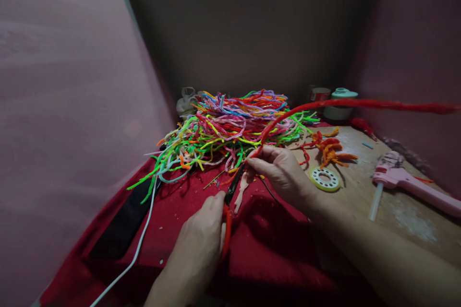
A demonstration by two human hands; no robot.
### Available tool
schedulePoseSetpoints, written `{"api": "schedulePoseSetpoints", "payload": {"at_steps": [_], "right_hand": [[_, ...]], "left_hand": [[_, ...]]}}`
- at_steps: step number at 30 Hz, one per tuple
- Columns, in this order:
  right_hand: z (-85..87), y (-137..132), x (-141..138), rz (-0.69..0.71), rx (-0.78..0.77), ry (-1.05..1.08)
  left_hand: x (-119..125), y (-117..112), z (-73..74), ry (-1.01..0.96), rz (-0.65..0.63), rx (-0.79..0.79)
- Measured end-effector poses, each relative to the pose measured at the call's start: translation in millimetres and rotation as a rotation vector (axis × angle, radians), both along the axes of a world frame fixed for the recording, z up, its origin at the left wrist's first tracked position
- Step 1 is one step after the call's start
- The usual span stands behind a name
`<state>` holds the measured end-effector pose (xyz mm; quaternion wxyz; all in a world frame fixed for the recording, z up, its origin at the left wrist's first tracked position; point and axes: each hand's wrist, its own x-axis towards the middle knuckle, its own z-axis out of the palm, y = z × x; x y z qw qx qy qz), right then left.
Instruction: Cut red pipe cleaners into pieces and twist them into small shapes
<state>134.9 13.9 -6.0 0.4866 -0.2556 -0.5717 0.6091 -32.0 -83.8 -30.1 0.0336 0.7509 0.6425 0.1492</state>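
Note:
My left hand point(201, 237) is closed round the red handles of a pair of cutters point(230, 201), whose dark jaws point up toward the end of a long red pipe cleaner point(324, 105). My right hand point(283, 170) pinches that red pipe cleaner near its lower end, right at the cutter tips. The pipe cleaner arcs up and runs far out to the right. Just behind both hands lies a big heap of many-coloured pipe cleaners point(230, 127) on a red cloth point(273, 244).
A pink glue gun point(414, 184) lies at the right on the wooden tabletop. Near it are a small round ring with holes point(325, 178) and an orange pipe-cleaner shape point(329, 149). A white cable point(139, 244) crosses the cloth at left. Jars point(340, 103) stand at the back.

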Motion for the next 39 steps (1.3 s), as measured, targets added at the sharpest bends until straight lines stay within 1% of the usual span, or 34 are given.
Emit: {"api": "schedulePoseSetpoints", "payload": {"at_steps": [3,5,9,11,13,15,18,24,29,33,36,38,39], "right_hand": [[1.1,-0.6,-0.3,-0.014,-0.021,-0.002],[0.1,-0.4,-0.1,-0.002,-0.009,0.012],[-5.1,1.2,0.6,0.033,0.011,0.037],[-7.5,2.0,0.3,0.029,0.008,0.05],[-8.8,2.8,-0.2,0.006,0.016,0.057],[-9.0,3.6,-0.6,-0.012,0.027,0.053],[-8.2,4.6,-0.3,0.01,0.017,0.041],[-8.3,3.8,0.2,0.014,0.019,0.043],[-7.9,3.1,-0.2,0.008,0.017,0.018],[-7.6,0.5,-2.2,0.01,0.009,0.008],[-7.3,-1.9,-3.6,0.011,-0.006,0.004],[-7.0,-1.3,-2.9,0.013,-0.026,0.016],[-7.0,-0.3,-2.0,0.022,-0.04,0.028]], "left_hand": [[-1.9,0.4,-2.5,0.027,-0.014,0.042],[-2.6,0.6,-3.6,0.01,-0.037,0.057],[0.7,0.5,-2.1,-0.14,-0.07,0.032],[4.0,0.8,-0.2,-0.234,-0.082,-0.006],[6.8,1.4,1.5,-0.283,-0.08,-0.032],[8.4,2.1,2.5,-0.282,-0.073,-0.043],[9.2,2.3,3.6,-0.258,-0.061,-0.068],[11.2,1.3,6.4,-0.168,0.004,-0.079],[11.6,2.3,3.2,-0.104,0.015,-0.049],[13.5,3.8,0.5,-0.174,-0.011,-0.016],[11.6,5.4,4.3,-0.273,-0.057,0.019],[4.9,6.8,10.5,-0.281,-0.032,0.055],[-0.1,7.9,14.4,-0.251,0.014,0.072]]}}
